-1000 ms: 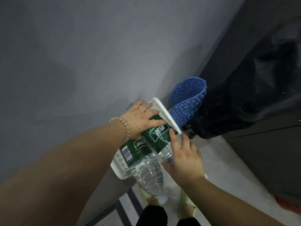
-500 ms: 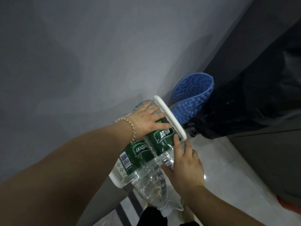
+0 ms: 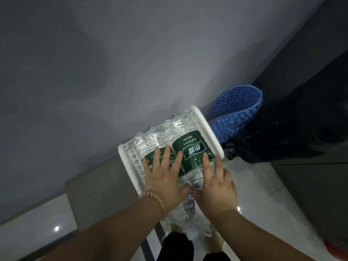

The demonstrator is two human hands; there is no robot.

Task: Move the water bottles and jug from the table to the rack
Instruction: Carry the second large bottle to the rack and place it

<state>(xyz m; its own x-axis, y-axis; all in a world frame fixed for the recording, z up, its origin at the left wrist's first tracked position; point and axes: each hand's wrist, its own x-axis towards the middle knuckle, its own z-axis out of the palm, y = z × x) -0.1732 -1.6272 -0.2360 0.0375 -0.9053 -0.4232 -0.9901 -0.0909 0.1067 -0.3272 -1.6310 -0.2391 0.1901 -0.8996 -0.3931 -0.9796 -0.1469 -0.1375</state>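
Two large clear water bottles with green labels lie side by side on the top shelf of a white plastic rack (image 3: 207, 127) against the grey wall. The right bottle (image 3: 190, 146) shows its label with white print. The left bottle (image 3: 150, 142) is partly covered. My left hand (image 3: 165, 178), with a bead bracelet at the wrist, rests flat on the left bottle, fingers spread. My right hand (image 3: 216, 183) presses on the lower end of the right bottle. The bottles' neck ends (image 3: 188, 215) stick out over the rack's near edge, towards me.
A blue nubbed mat (image 3: 237, 117), bent over, stands to the right of the rack against dark fabric (image 3: 293, 125). Glossy pale floor tiles (image 3: 263, 185) lie below. My legs and feet (image 3: 177, 247) show at the bottom edge. An orange object (image 3: 337, 250) sits at the lower right corner.
Both bottles have slid further onto the rack shelf. My left hand has moved down from the upper labels to lie flat on the left bottle; my right hand stays on the right bottle's lower end.
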